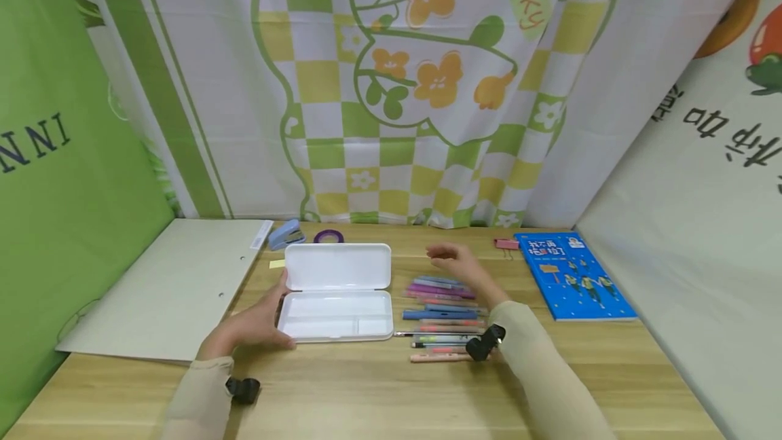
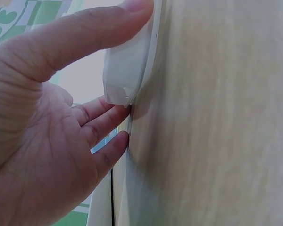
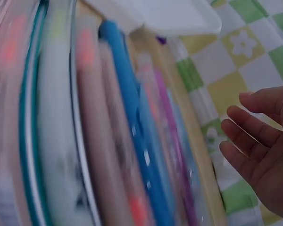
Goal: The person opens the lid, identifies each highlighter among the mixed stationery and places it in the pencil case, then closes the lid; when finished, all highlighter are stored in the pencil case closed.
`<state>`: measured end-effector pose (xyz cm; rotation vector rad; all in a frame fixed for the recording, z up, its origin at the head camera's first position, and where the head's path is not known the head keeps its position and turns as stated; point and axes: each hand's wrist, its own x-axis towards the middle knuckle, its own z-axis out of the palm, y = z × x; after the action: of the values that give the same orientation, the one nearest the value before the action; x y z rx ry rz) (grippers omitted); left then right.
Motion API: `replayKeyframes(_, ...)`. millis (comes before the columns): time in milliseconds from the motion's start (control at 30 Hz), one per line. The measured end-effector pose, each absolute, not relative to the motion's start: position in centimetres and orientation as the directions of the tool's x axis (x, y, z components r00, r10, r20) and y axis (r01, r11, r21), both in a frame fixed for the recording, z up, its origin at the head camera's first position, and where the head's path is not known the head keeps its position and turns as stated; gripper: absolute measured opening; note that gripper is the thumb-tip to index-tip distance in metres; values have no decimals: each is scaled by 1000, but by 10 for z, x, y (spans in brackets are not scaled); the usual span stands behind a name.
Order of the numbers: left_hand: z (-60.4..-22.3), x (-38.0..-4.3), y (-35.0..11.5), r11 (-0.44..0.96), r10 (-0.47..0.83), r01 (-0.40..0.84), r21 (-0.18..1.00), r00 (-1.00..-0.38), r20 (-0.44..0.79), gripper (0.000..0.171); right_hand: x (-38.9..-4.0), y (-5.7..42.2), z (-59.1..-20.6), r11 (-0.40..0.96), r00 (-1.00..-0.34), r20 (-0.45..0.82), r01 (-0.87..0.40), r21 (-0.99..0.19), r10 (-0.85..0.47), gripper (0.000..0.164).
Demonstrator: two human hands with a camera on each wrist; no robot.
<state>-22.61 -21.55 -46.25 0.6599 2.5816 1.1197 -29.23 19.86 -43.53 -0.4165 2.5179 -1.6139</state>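
Note:
A white pencil case (image 1: 338, 267) lies on the table with its lid swung back and its compartments bare. My left hand (image 1: 261, 321) holds the case at its left end, thumb at the front corner and fingers along the side. In the left wrist view, the thumb presses the white case wall (image 2: 126, 70) while the fingertips touch its far side. My right hand (image 1: 459, 265) hovers beyond the row of pens (image 1: 440, 315), fingers loosely bent with nothing in them. The right wrist view shows that hand (image 3: 266, 146) apart from the blurred pens, including a blue pen (image 3: 141, 136).
Behind the case are a blue stapler (image 1: 286, 235) and a purple tape roll (image 1: 328, 236). A large grey board (image 1: 165, 284) lies left. To the right are a pink binder clip (image 1: 506, 244) and a blue book (image 1: 574, 277). A patterned curtain (image 1: 391, 155) hangs along the back edge.

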Motion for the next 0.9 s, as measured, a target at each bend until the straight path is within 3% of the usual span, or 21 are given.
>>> replayKeyframes(167, -466, -224, -217, 610, 493, 296, 735, -868, -59, 137, -298, 223, -456, 471, -958, -22, -120, -874, -285, 33)
replayKeyframes(367, -466, -225, -218, 607, 495, 305, 733, -867, -49, 137, -302, 238, -464, 591, -938, 33, -245, -768, -346, 30)
replayKeyframes(900, -465, -229, -217, 606, 504, 309, 734, -862, -54, 136, -301, 251, -470, 651, -945, -13, -215, -728, -326, 22)
